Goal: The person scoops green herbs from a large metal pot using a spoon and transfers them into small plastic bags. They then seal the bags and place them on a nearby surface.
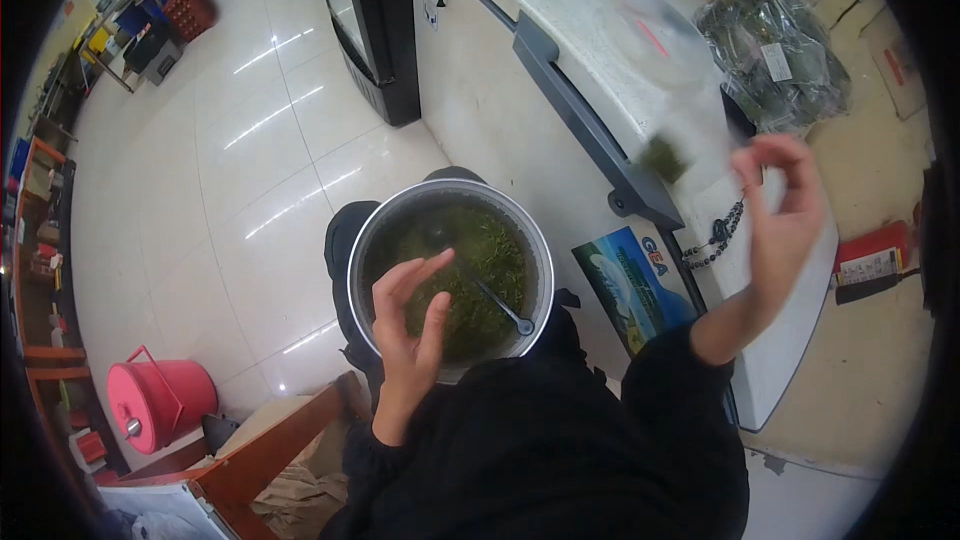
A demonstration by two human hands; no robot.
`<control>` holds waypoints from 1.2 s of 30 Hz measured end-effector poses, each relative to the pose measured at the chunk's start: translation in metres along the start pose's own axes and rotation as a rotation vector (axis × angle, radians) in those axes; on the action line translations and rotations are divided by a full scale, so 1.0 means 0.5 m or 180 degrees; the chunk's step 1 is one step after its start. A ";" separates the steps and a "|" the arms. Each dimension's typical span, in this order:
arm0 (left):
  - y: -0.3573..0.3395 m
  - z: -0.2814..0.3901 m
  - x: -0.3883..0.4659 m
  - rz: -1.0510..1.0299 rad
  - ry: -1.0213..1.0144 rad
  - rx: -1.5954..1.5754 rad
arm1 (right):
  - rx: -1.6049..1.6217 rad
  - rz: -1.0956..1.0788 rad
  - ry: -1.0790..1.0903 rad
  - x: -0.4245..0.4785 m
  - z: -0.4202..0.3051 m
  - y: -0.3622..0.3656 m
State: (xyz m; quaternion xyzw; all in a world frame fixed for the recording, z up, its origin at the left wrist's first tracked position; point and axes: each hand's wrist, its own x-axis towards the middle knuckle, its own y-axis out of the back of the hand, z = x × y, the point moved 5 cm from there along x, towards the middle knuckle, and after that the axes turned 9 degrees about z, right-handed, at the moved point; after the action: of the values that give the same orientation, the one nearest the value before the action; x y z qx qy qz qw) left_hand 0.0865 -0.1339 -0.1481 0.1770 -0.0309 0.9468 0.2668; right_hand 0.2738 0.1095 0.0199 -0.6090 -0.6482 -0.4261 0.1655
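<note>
A metal pot (546,262) of green liquid with chopped green leaves stands before me, a ladle (499,305) resting in it. Over its left side is my left hand (411,315), empty, fingers apart. My right hand (784,191) is raised above the white chest freezer (787,360), thumb and fingers pinched. It seems to hold a blurred clear plastic bag (709,139) with a green clump (664,157) at its lower end; the exact grip is blurred. A string of dark beads (720,238) hangs beside my right wrist.
Clear bags of green contents (780,52) lie at the freezer's far side. A dark-handled tool (870,289) and a red item (874,247) lie right of the freezer. A pink lidded bucket (169,397) stands on the floor at left, near a wooden frame (292,427).
</note>
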 end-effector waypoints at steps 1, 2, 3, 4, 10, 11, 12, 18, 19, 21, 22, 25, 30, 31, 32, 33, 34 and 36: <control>0.004 -0.003 -0.002 0.0017 0.0008 0.0080 | -0.0450 0.0235 0.0271 0.035 -0.009 0.020; 0.003 -0.005 -0.002 0.0014 0.0009 0.0106 | -0.0950 0.0490 0.0563 0.065 -0.021 0.035; 0.005 -0.006 -0.002 0.0027 0.0007 0.0151 | -0.0970 0.0529 0.0614 0.093 -0.013 0.026; 0.009 -0.007 -0.003 0.0050 0.0003 0.0161 | -0.0969 0.0558 0.0652 0.123 -0.002 0.005; 0.026 -0.005 -0.010 0.0166 0.0063 0.0245 | -0.1978 -0.0743 0.0175 0.312 0.307 -0.293; 0.024 -0.009 -0.010 0.0175 0.0047 0.0231 | -0.2513 -0.0880 0.0210 0.324 0.397 -0.322; 0.025 -0.012 -0.008 0.0212 0.0025 0.0228 | -0.3027 -0.1016 0.0248 0.336 0.451 -0.345; 0.061 -0.031 -0.005 0.0520 0.0272 0.0138 | -0.2719 -0.1218 -0.0298 0.298 0.482 -0.375; 0.064 -0.034 -0.005 0.0535 0.0324 0.0131 | -0.2562 -0.1192 -0.0484 0.294 0.464 -0.374; 0.063 -0.031 -0.002 0.0468 0.0265 0.0225 | -0.2388 -0.1066 -0.0600 0.293 0.455 -0.371; 0.061 -0.030 -0.001 0.0433 0.0233 0.0256 | -0.2369 -0.0967 -0.0530 0.296 0.455 -0.367; 0.053 -0.029 0.001 0.0373 0.0286 0.0195 | -0.2355 -0.0704 -0.0378 0.313 0.449 -0.348; 0.037 -0.023 0.007 0.0400 0.0379 0.0004 | -0.2133 -0.0286 0.0093 0.323 0.320 -0.293; 0.031 -0.021 0.010 0.0410 0.0432 -0.0071 | -0.1951 -0.0231 0.0220 0.310 0.256 -0.276; 0.026 -0.022 0.014 0.0307 0.0415 -0.0163 | -0.1245 -0.0187 0.0359 0.279 0.187 -0.272; 0.031 -0.024 0.017 0.0213 0.0418 -0.0213 | -0.0510 -0.0159 0.0456 0.232 0.115 -0.282; 0.038 -0.026 0.015 0.0136 0.0440 -0.0246 | -0.0268 -0.0374 0.0441 0.174 0.051 -0.307; 0.040 -0.009 0.016 0.0220 0.0543 -0.0569 | 0.0597 -0.1069 0.0276 0.008 -0.056 -0.348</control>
State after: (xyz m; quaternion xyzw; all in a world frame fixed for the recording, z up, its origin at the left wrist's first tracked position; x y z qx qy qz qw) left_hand 0.0683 -0.1461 -0.1490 0.0702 -0.0985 0.9606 0.2504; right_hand 0.1024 0.1093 -0.0219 -0.4553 -0.7698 -0.4114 0.1759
